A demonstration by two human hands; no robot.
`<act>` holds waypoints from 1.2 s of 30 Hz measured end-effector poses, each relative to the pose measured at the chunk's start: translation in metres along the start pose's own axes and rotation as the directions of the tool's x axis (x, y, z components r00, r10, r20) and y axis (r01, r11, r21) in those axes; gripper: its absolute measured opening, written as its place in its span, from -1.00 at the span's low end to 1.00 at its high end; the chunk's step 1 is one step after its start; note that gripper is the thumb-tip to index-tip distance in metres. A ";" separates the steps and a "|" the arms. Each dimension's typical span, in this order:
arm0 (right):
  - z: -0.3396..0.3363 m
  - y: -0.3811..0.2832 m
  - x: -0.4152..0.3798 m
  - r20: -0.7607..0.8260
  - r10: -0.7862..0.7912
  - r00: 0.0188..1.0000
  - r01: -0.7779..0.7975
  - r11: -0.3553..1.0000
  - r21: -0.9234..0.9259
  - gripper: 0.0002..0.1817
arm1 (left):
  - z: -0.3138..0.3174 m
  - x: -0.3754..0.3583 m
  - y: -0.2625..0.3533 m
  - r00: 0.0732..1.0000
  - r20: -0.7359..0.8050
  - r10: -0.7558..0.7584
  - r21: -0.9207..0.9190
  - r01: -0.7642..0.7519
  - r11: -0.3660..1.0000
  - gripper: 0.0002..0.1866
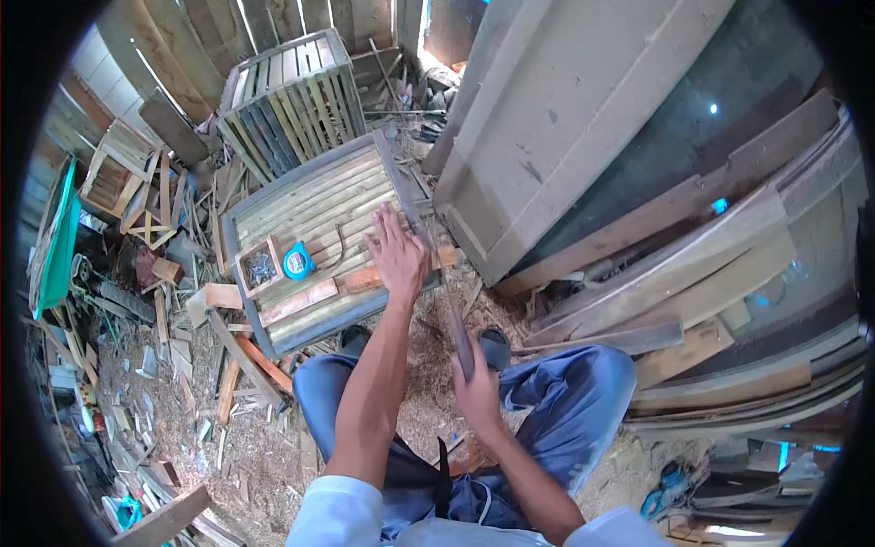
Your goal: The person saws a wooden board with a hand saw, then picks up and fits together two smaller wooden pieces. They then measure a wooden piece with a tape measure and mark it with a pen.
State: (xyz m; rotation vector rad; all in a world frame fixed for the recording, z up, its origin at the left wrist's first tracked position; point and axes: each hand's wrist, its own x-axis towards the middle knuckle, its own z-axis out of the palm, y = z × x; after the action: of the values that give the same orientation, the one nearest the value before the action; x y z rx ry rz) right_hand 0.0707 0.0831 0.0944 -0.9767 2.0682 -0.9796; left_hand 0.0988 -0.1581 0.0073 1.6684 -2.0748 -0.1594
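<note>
My left hand point(398, 255) lies flat with its fingers extended on a wooden strip point(363, 278) across a slatted wooden panel point(305, 205). My right hand point(476, 392) is closed around a long, narrow tool point(462, 342), perhaps a saw; its thin end reaches up beside the panel's right edge, by the strip's end point(447, 257). On the slats, left of my left hand, are a blue tape measure point(298, 262), a curved thin piece point(341, 244) and a small wooden box point(260, 266) with small metal pieces inside. Another short strip point(299, 302) lies nearer the front.
A slatted crate point(292, 105) stands behind the panel. Large wooden doors or panels point(556, 109) lean at the right, above stacked boards point(674, 273). Wood scraps and shavings point(264, 447) cover the floor at the left. A green sheet-like object point(60, 242) stands at the far left.
</note>
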 end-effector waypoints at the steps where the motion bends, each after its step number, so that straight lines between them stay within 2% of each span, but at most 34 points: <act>1: 0.000 -0.011 0.023 0.030 0.031 0.999 -0.031 0.999 -0.008 -0.44 | 0.003 0.002 0.000 1.000 -0.001 0.006 -0.009 -0.006 1.000 -0.33; 3: 0.001 -0.010 0.043 0.055 0.042 0.998 -0.041 0.999 -0.019 -0.44 | 0.003 0.001 -0.005 1.000 -0.007 0.008 -0.021 -0.008 1.000 -0.32; 4: 0.004 -0.012 0.049 0.062 0.040 0.997 -0.039 0.999 -0.020 -0.44 | 0.000 0.000 -0.005 0.999 0.045 -0.007 -0.009 0.008 1.000 -0.28; 7: 0.003 0.026 -0.011 -0.076 -0.126 0.989 0.131 0.990 0.058 -0.44 | 0.000 0.004 0.000 0.998 0.048 -0.033 0.009 0.032 0.999 -0.27; 8: 0.004 0.024 -0.008 -0.091 -0.130 0.987 0.135 0.990 0.043 -0.45 | 0.005 0.003 -0.001 0.999 0.024 -0.032 0.013 0.032 0.999 -0.31; 10: 0.007 0.023 -0.015 -0.113 -0.103 0.988 0.106 0.994 0.021 -0.48 | 0.002 0.007 0.002 1.000 0.002 -0.016 0.000 0.016 1.000 -0.33; 13: 0.013 -0.003 0.037 0.000 -0.007 1.000 0.007 0.998 -0.062 -0.44 | -0.001 -0.001 -0.002 0.999 0.051 -0.015 0.004 0.015 1.000 -0.35; 16: 0.001 -0.002 0.025 0.043 0.057 0.997 -0.053 0.995 -0.088 -0.43 | -0.003 0.003 -0.002 0.997 0.074 -0.021 -0.017 0.022 1.000 -0.33; 19: -0.001 0.027 -0.018 -0.051 -0.099 0.994 0.101 0.994 0.033 -0.45 | 0.001 0.004 0.000 0.996 0.077 -0.041 -0.035 0.044 0.998 -0.30; 21: 0.009 0.021 -0.013 -0.042 -0.029 0.999 0.028 1.000 -0.009 -0.47 | -0.003 -0.007 -0.001 0.992 0.119 -0.043 -0.032 0.047 0.998 -0.30; 23: 0.016 0.002 0.030 -0.073 -0.065 0.995 0.061 0.997 -0.048 -0.48 | -0.001 0.003 0.003 0.997 0.062 -0.047 -0.095 0.053 0.994 -0.31; 24: 0.017 0.014 0.047 -0.056 -0.154 0.986 0.144 0.978 -0.152 -0.43 | 0.002 0.003 -0.002 0.996 0.075 -0.041 -0.093 0.047 0.994 -0.34; 25: -0.001 -0.012 0.050 0.036 -0.018 0.999 0.017 1.000 0.015 -0.46 | 0.002 -0.005 -0.007 0.997 0.065 -0.038 -0.060 0.042 0.997 -0.35; 26: -0.003 -0.004 0.038 0.024 -0.021 0.999 0.021 1.000 -0.013 -0.47 | 0.002 -0.004 -0.006 0.999 0.041 -0.022 -0.034 0.024 0.999 -0.35; 27: -0.003 0.006 0.022 0.003 -0.038 0.999 0.038 0.998 -0.046 -0.48 | 0.002 0.003 -0.004 1.000 0.004 -0.004 -0.019 0.005 1.000 -0.36; 30: 0.000 0.044 -0.024 -0.122 -0.202 0.972 0.208 0.978 0.034 -0.49 | 0.008 0.012 0.000 0.999 0.015 -0.043 -0.076 0.044 0.996 -0.35; 31: 0.000 0.034 -0.017 -0.101 -0.176 0.979 0.181 0.982 0.049 -0.49 | 0.000 0.006 0.003 0.998 0.039 -0.050 -0.081 0.053 0.995 -0.35; 32: 0.006 0.027 -0.010 -0.083 -0.126 0.989 0.132 0.989 0.069 -0.49 | -0.005 0.003 0.003 0.992 0.115 -0.044 -0.011 0.045 0.999 -0.31; 34: 0.006 -0.008 0.035 -0.019 -0.062 0.998 0.062 0.997 0.042 -0.49 | -0.005 0.004 0.000 0.996 0.085 -0.022 -0.015 0.023 1.000 -0.32; 36: 0.004 -0.005 0.037 0.027 -0.063 0.998 0.062 0.997 0.038 -0.47 | -0.002 0.001 -0.003 1.000 0.026 -0.004 -0.049 0.006 0.999 -0.33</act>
State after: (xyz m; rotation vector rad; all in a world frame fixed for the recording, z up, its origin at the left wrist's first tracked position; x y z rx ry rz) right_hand 0.0563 0.0485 0.0885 -1.0360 1.9996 -1.0267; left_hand 0.1019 -0.1591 0.0083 1.6507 -2.0693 -0.2334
